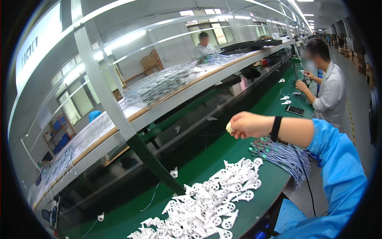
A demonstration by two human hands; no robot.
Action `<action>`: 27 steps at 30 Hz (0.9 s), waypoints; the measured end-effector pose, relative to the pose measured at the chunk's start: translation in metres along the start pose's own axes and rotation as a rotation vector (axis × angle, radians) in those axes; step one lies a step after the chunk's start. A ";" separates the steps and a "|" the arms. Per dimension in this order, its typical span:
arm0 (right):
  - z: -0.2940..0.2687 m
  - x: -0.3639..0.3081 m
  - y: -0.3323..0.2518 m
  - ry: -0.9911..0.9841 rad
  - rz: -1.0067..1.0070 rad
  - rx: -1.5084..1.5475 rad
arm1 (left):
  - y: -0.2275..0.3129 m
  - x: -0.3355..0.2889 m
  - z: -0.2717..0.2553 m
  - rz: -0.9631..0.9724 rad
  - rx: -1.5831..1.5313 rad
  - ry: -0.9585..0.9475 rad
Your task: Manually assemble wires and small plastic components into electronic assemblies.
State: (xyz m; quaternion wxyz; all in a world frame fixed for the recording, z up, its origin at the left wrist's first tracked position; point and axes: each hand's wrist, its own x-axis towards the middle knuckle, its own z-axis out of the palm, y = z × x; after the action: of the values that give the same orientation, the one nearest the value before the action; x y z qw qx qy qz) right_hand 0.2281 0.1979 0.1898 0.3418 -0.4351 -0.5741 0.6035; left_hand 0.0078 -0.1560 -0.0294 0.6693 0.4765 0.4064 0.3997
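a small pale piece (pixel 229 128) is held up beyond the white pile (pixel 217 191), pinched by the right hand (pixel 248 124); wires (pixel 283 156) lie right of the pile. left hand unseen, can't tell. looks like mid-handling; next probably calls for a steady pinch.

White plastic parts (pixel 214 186) and wire bundle (pixel 285 158) on green bench (pixel 272 185).

Plastic parts (pixel 215 195) piled on the surface (pixel 272 179) before you, wires (pixel 288 159) behind them to the right, a co-worker (pixel 332 89) farther beyond
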 end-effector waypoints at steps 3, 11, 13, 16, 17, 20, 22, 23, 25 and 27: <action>-0.015 0.081 0.052 0.183 0.110 -0.029 | -0.026 -0.032 -0.030 -0.212 -0.102 0.006; -0.028 0.299 0.123 0.253 -0.102 -0.719 | 0.004 0.007 -0.112 -0.287 -0.042 0.160; -0.010 0.325 0.093 0.120 -0.243 -1.160 | 0.021 0.013 -0.123 -0.286 -0.020 0.207; -0.015 0.416 0.134 0.388 -0.788 -1.299 | 0.032 0.022 -0.138 -0.271 0.020 0.250; -0.040 0.436 0.157 0.392 -0.793 -1.304 | 0.034 0.025 -0.143 -0.262 0.035 0.260; -0.012 0.476 0.145 0.276 -0.886 -1.221 | 0.009 0.038 -0.137 -0.220 0.027 0.400; 0.017 0.487 0.126 0.194 -0.950 -1.166 | -0.018 0.050 -0.130 -0.189 0.020 0.498; 0.028 0.491 0.117 0.156 -0.978 -1.140 | -0.031 0.058 -0.128 -0.173 0.018 0.543; 0.052 0.500 0.103 0.097 -1.026 -1.080 | -0.054 0.070 -0.132 -0.147 0.029 0.625; 0.074 0.504 0.092 0.050 -1.057 -1.015 | -0.071 0.074 -0.139 -0.135 0.051 0.696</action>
State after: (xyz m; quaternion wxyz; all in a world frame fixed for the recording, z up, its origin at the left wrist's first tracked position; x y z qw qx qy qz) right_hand -0.0267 0.6183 0.0292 0.3567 -0.2185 -0.9083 0.0076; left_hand -0.0842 -0.0598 -0.1395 0.5033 0.3005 0.6507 0.4827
